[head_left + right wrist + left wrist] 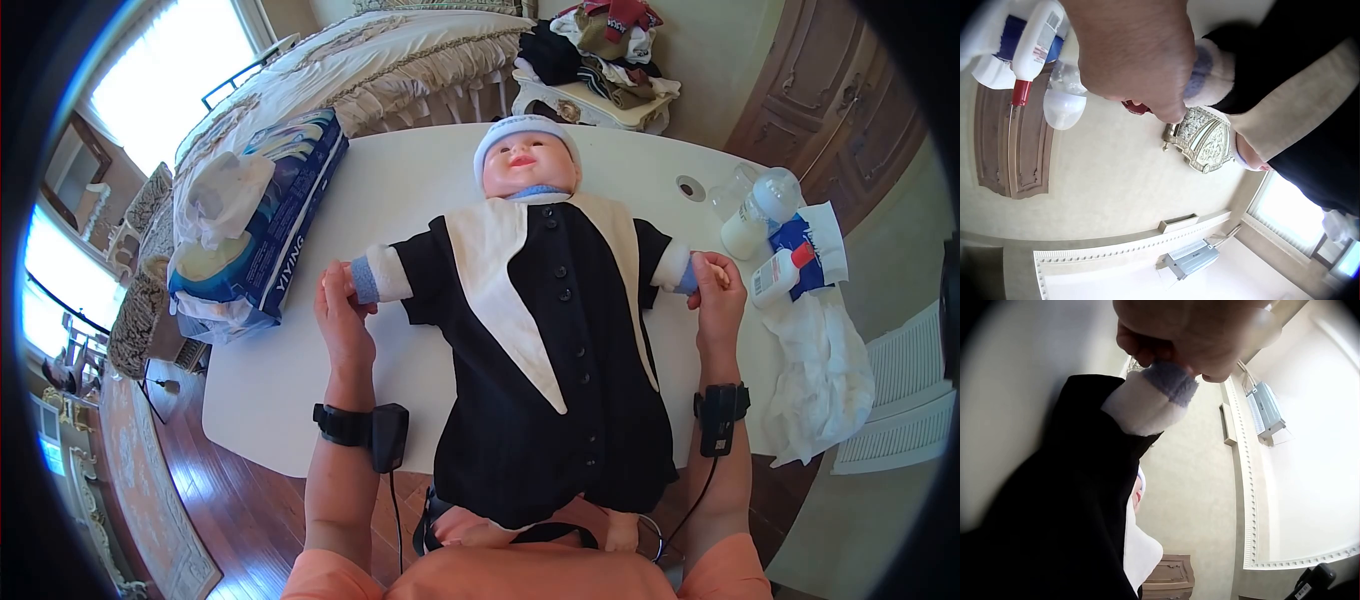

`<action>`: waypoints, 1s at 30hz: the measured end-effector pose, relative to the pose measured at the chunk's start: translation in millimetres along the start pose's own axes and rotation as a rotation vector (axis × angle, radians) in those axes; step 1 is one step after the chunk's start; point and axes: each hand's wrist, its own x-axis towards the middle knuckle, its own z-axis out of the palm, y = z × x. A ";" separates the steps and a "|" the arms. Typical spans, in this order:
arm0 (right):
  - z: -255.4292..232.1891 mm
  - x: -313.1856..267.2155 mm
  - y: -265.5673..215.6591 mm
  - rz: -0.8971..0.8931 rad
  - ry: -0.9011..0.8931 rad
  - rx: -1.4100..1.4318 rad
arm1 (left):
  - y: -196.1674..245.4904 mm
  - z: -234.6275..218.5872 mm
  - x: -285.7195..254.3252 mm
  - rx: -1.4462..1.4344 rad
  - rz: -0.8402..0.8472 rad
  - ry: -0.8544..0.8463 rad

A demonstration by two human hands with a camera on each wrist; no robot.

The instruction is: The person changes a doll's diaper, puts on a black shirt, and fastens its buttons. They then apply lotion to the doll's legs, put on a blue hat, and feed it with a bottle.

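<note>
A baby doll (pixel 522 168) lies face up on the white table, its head at the far side, in a pale blue cap (pixel 527 126). It wears a black buttoned outfit (pixel 530 380) with a wide cream collar (pixel 508 310). White sleeves with blue cuffs (pixel 365 280) show past the short black ones. My left hand (pixel 345 318) grips the doll's hand just beyond one cuff (pixel 1172 382). At the opposite cuff (pixel 1200 72), my right hand (pixel 720 302) holds the other doll hand, mostly hidden by my fingers. Both doll arms are spread out sideways.
A blue diaper package (pixel 285 245) stands on the table's left, topped by a white crumpled item (pixel 225 195). On the right are a baby bottle (pixel 760 215), a red-capped white bottle (pixel 780 275), a blue-and-white packet (pixel 822 245) and white crumpled material (pixel 820 375) hanging over the edge.
</note>
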 end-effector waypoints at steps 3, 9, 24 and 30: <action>0.2 -0.4 -0.6 0.001 0.001 0.003 | 0.5 0.5 0.0 -0.021 -0.032 -0.005; 0.3 0.3 0.8 0.011 0.006 0.006 | -1.4 -1.1 1.1 -0.037 -0.051 -0.013; 0.5 -1.5 0.1 -0.143 -0.030 0.031 | -0.9 0.7 -0.8 0.067 0.185 -0.113; 3.6 -2.8 -0.9 -0.197 -0.021 0.024 | 6.1 4.7 -4.7 0.119 0.263 -0.106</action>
